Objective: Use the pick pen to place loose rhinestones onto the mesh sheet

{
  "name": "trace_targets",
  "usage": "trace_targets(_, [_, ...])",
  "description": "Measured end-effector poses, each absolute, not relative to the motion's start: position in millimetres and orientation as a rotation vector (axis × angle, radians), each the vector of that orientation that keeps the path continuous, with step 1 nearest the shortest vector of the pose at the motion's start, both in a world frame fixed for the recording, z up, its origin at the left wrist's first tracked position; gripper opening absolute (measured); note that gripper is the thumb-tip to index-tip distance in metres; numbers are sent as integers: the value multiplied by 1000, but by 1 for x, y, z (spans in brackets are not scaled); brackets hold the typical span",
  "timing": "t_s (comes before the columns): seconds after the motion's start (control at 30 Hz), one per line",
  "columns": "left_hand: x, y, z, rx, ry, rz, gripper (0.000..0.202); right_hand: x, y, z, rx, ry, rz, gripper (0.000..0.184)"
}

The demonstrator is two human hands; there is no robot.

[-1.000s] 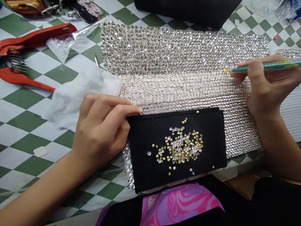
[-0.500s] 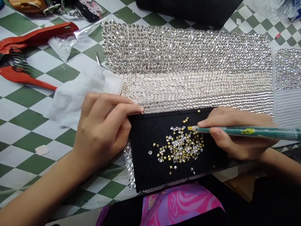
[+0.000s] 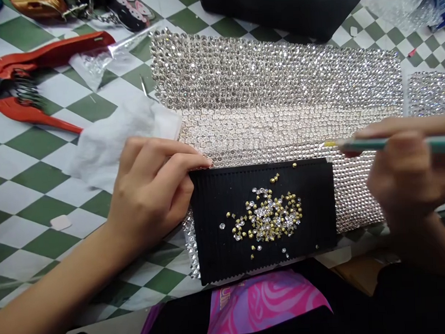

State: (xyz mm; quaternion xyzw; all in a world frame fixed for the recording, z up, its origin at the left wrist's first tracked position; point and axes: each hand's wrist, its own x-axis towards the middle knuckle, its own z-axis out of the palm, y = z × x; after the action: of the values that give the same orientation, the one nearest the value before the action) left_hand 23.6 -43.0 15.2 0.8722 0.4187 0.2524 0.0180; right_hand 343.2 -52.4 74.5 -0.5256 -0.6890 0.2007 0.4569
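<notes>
The black ribbed tray (image 3: 229,254) is lying on the near part of the rhinestone sheet (image 3: 271,87), its near edge sitting close to the table's near edge, above a pink-swirled cloth (image 3: 263,302). One heap of loose rhinestones (image 3: 268,216) is resting at the tray's middle, too many to count, with a few strays scattered toward the tray's far and near edges.

The left hand (image 3: 150,194) is curling against the tray's left edge, fingertips pressing together at its far-left corner, touching both tray and sheet. The right hand (image 3: 405,175) is hovering blurred beyond the tray's right edge, fingers clamping one teal picker pencil (image 3: 389,143); the pencil's yellow tip is pointing left just past the tray's far-right corner, over the sheet. Whether a stone is sitting on the tip cannot be told.

Left of the tray, one white tissue (image 3: 108,141) is lying against the sheet's edge, and farther left one pair of red pliers (image 3: 33,86) is resting on the green checked tablecloth (image 3: 22,193), leaving open cloth between them and the left hand. Beyond the sheet's far edge one black case (image 3: 275,9) is sitting.
</notes>
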Motion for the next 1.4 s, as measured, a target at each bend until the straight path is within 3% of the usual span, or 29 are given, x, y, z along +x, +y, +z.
trace_targets(0.13, [23,-44,16,2711,1298,784,25,372,-11,50,-1117,-1606,287,9])
trace_targets(0.27, [23,-43,17,2718,1287,801,25,386,9,31,-1087,-1554,323,30])
trace_targets(0.37, [24,-44,16,2722,1294,787,26,387,8,28,-1151,-1530,307,35])
trace_targets(0.8, [22,-45,15,2712,1305,779,25,383,2,31,-1204,-1569,298,25])
trace_targets(1.0, [23,-43,15,2734,1278,820,25,346,-48,65,-1158,-1796,385,4])
trace_targets(1.13, [24,-41,15,2740,1257,837,26,324,-73,90,-1200,-2240,703,13])
trace_targets(1.4, [23,-42,17,2751,1260,819,26,313,-61,85,-1116,-2345,772,13])
